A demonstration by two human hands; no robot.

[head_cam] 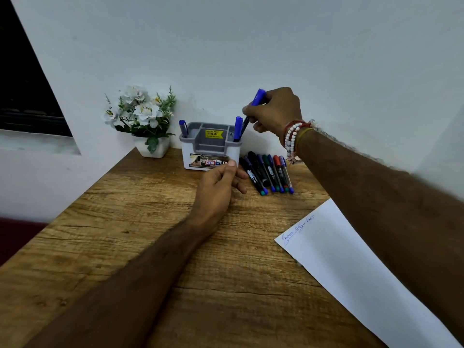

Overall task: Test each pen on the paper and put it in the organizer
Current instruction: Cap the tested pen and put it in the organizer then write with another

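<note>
A grey and white organizer (210,151) stands at the back of the wooden desk. One blue-capped pen (183,128) sticks up in its left corner and another (238,128) in its right corner. My right hand (275,112) is shut on a blue-capped pen (256,104), holding it tilted with its lower end over the organizer's right corner. My left hand (221,183) rests against the organizer's front, fingers loosely curled, holding nothing. Several capped pens (267,174) lie in a row right of the organizer. White paper (356,267) with blue scribbles lies at the right.
A white pot of artificial white flowers (143,121) stands left of the organizer against the wall. The desk's left edge (75,197) runs diagonally beside a white ledge. Bead bracelets circle my right wrist.
</note>
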